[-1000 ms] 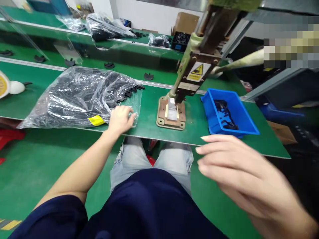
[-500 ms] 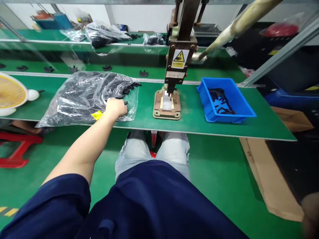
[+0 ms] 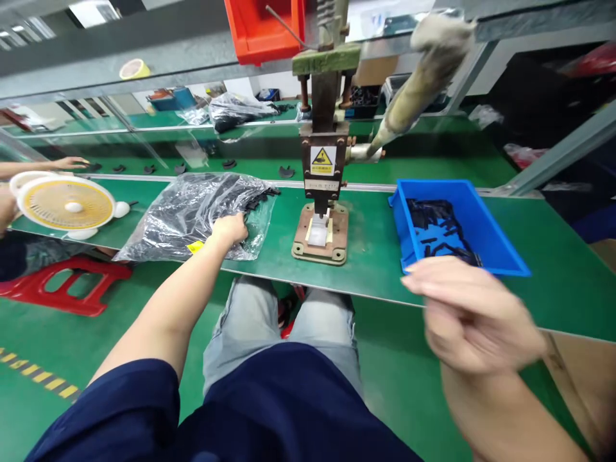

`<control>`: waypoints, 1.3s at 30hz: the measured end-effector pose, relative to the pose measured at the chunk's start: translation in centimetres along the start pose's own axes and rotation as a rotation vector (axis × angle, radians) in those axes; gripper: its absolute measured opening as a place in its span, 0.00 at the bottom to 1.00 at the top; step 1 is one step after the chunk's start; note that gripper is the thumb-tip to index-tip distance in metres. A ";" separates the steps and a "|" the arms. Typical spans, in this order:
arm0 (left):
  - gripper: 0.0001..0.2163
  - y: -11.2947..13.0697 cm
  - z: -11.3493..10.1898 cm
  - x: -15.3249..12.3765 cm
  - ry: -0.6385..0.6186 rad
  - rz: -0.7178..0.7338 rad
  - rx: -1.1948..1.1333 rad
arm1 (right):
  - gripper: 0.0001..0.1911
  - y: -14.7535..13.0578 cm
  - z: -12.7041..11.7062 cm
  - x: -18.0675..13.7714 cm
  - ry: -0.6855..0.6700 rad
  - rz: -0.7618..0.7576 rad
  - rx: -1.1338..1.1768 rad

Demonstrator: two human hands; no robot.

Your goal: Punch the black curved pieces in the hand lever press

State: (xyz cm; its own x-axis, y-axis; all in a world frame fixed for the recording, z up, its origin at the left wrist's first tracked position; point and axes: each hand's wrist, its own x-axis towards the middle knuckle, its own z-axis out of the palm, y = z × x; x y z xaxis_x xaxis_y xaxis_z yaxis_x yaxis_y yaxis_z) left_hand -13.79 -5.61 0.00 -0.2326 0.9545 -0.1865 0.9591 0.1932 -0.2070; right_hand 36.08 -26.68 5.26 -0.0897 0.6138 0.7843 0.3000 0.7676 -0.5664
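Two hands, well apart — left hand (image 3: 231, 230) curled at the crinkled see-through bag (image 3: 168, 215), left of centre; right hand (image 3: 474, 314) blurred near the rectangular blue bin (image 3: 491, 234), frame right. Couldn't tell either grip. Flat green tabletop (image 3: 369, 253) separated metal press (image 3: 323, 141) from bin.

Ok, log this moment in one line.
left hand: at clear plastic bag of black parts | right hand: blurred, by blue bin, hold unclear | lever press: between bag and bin

Navy top (image 3: 298, 410) – short slvs (image 3: 128, 394); lt-blue jeans (image 3: 332, 321)
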 end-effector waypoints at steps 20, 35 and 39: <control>0.18 5.3 -0.4 -2.1 0.297 0.317 -0.543 | 0.13 14.9 8.7 -3.1 -0.284 0.518 -0.099; 0.23 9.9 -0.9 0.6 -0.095 0.415 -1.484 | 0.14 14.2 9.0 -3.1 -0.140 0.592 -0.176; 0.25 11.9 -1.8 0.1 -0.242 0.518 -1.387 | 0.16 14.1 9.1 -2.8 -0.103 0.608 -0.181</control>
State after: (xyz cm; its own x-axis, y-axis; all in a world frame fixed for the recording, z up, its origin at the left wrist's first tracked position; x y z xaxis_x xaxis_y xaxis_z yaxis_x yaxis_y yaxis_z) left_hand -2.09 -2.80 -0.71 0.2842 0.9498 -0.1308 0.2963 0.0428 0.9541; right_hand 31.92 -15.89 -7.29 0.0589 0.9512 0.3029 0.4805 0.2389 -0.8438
